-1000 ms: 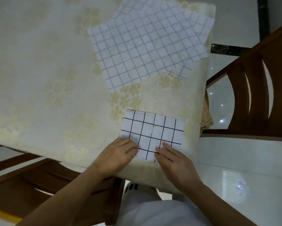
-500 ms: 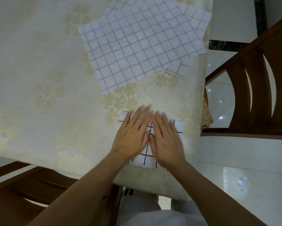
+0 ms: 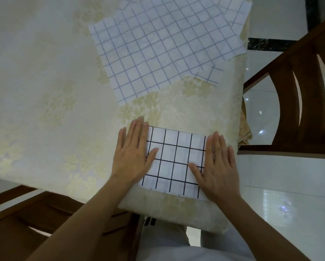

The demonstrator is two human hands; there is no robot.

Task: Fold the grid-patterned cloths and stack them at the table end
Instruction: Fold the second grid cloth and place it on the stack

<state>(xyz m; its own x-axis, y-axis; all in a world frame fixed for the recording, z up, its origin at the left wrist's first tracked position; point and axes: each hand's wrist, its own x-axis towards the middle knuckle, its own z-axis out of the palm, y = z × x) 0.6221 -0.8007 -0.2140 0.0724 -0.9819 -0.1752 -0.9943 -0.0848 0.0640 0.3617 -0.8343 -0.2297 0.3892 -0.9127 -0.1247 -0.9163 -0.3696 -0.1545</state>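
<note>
The folded cloth (image 3: 174, 161) lies at the near right corner of the table (image 3: 45, 81), with its near edge just beside the table's rim. The left hand (image 3: 133, 153) rests flat on its left end and the right hand (image 3: 218, 166) flat on its right end. The fingers of both are straight and grasp nothing; they only press.

Hazards from this position:

1. Spring-back. The fold lines look soft. If both hands lift together, the upper layers may open and the cloth may lose its shape.
2. Slide-off. The cloth sits close to the rim and the table covering appears smooth. A sideways or nearward push from either palm could carry the cloth over the rim to the floor (image 3: 289, 185).
3. Skew. Uneven pressure between the two hands could shift one layer over another, leaving the edges out of line.
4. Pile disturbance. The flat cloths (image 3: 163, 48) overlap farther along the right side, and one corner reaches past the table's edge near the chair (image 3: 312, 102). Pulling the top one carelessly could drag those beneath it off the table.
</note>
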